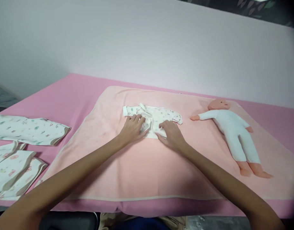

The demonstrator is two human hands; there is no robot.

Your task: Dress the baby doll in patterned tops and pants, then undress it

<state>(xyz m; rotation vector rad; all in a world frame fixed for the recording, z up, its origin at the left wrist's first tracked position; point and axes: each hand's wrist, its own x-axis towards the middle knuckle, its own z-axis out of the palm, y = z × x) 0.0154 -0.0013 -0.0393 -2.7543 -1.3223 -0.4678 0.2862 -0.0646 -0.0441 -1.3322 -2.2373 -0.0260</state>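
Note:
A small white baby shirt [158,115] with a sparse print lies spread on a peach blanket, its sleeves out to both sides. My left hand [132,129] rests on the left part of its lower front, fingers bent and thumb apart from them, the cloth creased beside it. On the right part of the lower front is my right hand [172,132], its fingers curled and its thumb apart near the hem. White cloth shows between fingers and thumb of both hands. The fingertips partly cover the shirt's front.
A baby doll [229,127] in a white body lies on the right of the peach blanket [147,169]. Folded printed baby clothes [29,129] and more folded garments [13,169] lie at left on the pink table cover [65,92]. A pale wall [147,44] stands behind.

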